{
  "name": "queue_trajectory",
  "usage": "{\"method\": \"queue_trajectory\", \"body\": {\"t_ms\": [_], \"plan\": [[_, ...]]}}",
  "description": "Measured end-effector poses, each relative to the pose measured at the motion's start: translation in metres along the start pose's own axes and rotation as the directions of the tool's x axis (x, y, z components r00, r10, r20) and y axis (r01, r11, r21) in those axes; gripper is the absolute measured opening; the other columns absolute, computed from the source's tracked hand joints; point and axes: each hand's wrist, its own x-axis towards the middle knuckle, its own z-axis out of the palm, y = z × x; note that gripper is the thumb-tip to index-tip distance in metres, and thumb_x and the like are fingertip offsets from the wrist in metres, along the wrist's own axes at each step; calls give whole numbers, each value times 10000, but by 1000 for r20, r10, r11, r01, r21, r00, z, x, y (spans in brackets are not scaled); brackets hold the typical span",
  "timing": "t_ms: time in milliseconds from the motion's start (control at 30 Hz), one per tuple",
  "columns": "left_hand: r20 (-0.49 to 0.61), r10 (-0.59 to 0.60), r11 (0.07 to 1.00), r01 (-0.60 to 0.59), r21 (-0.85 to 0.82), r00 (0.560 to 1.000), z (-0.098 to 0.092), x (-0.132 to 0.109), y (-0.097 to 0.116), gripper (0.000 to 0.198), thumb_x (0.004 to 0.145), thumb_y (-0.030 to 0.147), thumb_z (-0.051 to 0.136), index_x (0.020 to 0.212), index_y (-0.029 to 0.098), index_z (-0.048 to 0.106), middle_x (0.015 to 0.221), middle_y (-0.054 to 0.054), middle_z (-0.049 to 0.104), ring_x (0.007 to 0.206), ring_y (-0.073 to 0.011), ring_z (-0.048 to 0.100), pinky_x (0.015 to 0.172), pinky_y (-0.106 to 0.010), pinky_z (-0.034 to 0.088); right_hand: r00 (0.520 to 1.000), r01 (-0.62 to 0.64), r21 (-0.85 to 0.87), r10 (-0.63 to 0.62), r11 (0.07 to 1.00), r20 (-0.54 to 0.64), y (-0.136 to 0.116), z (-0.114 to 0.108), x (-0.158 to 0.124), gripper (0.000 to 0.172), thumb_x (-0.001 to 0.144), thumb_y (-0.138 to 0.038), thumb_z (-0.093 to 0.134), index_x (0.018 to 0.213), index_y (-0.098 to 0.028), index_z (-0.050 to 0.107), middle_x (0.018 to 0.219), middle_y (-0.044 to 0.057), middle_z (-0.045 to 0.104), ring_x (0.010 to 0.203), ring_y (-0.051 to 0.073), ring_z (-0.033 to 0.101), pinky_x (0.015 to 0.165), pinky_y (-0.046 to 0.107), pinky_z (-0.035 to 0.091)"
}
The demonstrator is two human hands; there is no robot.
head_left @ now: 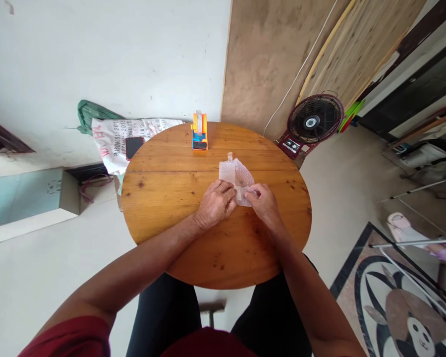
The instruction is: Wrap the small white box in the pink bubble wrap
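A piece of pinkish bubble wrap (pixel 244 173), partly folded over, lies on the round wooden table (pixel 171 188) in front of me. From its far edge sticks a small pale strip (pixel 229 156) that looks like tape. My left hand (pixel 217 202) rests on the wrap's near left part, fingers curled and pressed against it. On the near right side, my right hand (pixel 263 202) pinches the edge of the wrap between thumb and fingers. Both hands hide part of the wrap, and what is inside it, if anything, cannot be made out.
An orange and blue tape dispenser (pixel 199 134) stands at the table's far edge. Behind the table on the right is a dark red fan (pixel 312 121). A printed white sack (pixel 113 141) and a dark phone-like object (pixel 134 148) are at the left. Another person's foot (pixel 399 225) shows at the right.
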Motion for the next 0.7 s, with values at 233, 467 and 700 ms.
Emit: {"method": "queue_trajectory", "body": {"t_ms": [233,467,700], "plan": [[5,-3,1000,3,-8,1000,0,0,0,182,879,164,548,968,142,705,1069,-119,677,993,-252,569,911,-398,508,995,-58,106,66,993,-74,1,-3,-2,245,720,-462,603,743,-229,529,928,55,607,908,221,560,820,343,463],[20,-9,1000,9,28,1000,0,-1,0,178,886,178,552,961,161,713,1086,-103,676,1008,-252,569,919,-387,505,989,-136,91,141,986,-44,-9,5,-2,256,711,-434,611,655,-228,470,620,-46,502,600,142,449,578,260,323],[33,-19,999,18,35,999,0,-1,-1,181,889,176,556,970,170,718,1107,-97,677,1026,-253,570,925,-386,499,974,-214,79,218,974,-55,-7,12,-1,564,696,-396,675,1207,-185,564,884,51,687,791,221,614,710,306,435]]}}
